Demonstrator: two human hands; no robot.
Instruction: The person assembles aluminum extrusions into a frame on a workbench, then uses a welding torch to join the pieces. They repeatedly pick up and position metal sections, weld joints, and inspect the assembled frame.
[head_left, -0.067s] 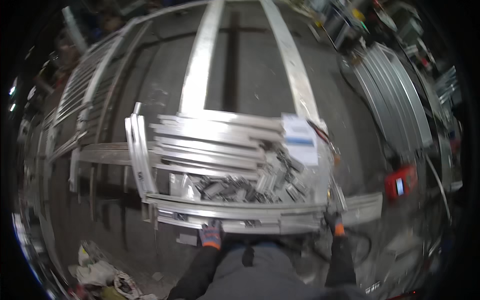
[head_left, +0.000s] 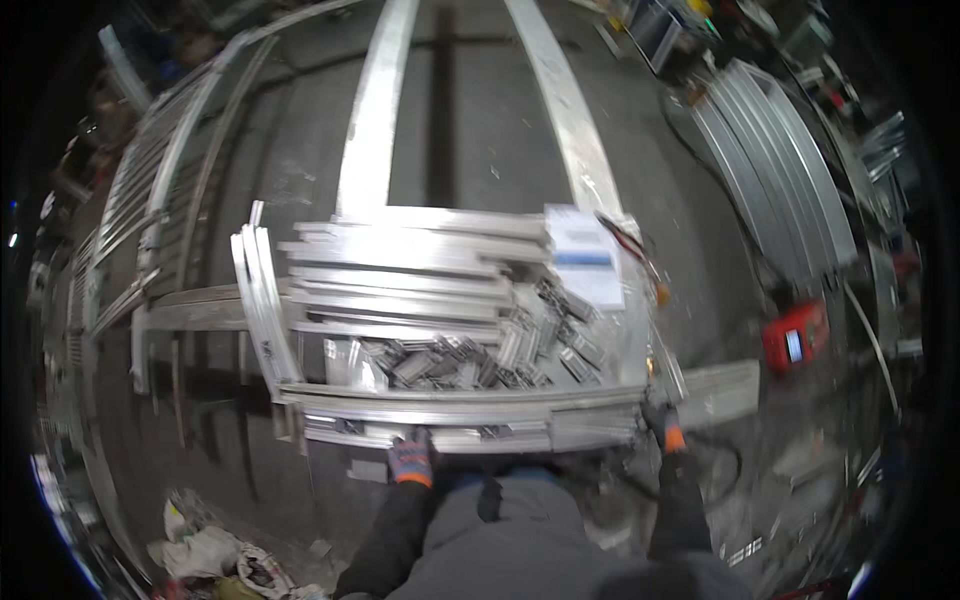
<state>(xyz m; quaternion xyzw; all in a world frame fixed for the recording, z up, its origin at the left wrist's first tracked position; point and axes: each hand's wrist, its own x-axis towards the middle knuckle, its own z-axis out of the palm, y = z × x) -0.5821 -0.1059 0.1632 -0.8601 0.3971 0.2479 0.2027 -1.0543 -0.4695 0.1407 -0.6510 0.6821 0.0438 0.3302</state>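
Observation:
My left hand (head_left: 411, 459), in a grey glove with an orange cuff, grips the near edge of a long aluminium profile (head_left: 370, 436) with its fingers over the top. Two dark fittings sit in the slot of this profile, one on each side of the hand. Farther right, my right hand (head_left: 662, 422), gloved the same way, is at the right end of the profiles. Its fingers are dark and blurred, so what they hold is not clear. Just beyond the profile lies a heap of small cut metal pieces (head_left: 470, 365).
Long aluminium bars (head_left: 400, 278) lie side by side behind the heap, with a printed sheet (head_left: 585, 260) at their right. Shorter bars (head_left: 262, 305) lean at the left. A red device with a screen (head_left: 795, 338) stands at right, near stacked grey profiles (head_left: 775, 165). White bags (head_left: 205, 550) lie lower left.
The whole view has shifted slightly, so the bench and bars appear higher and farther left. Both hands stay at about the same places along the profile.

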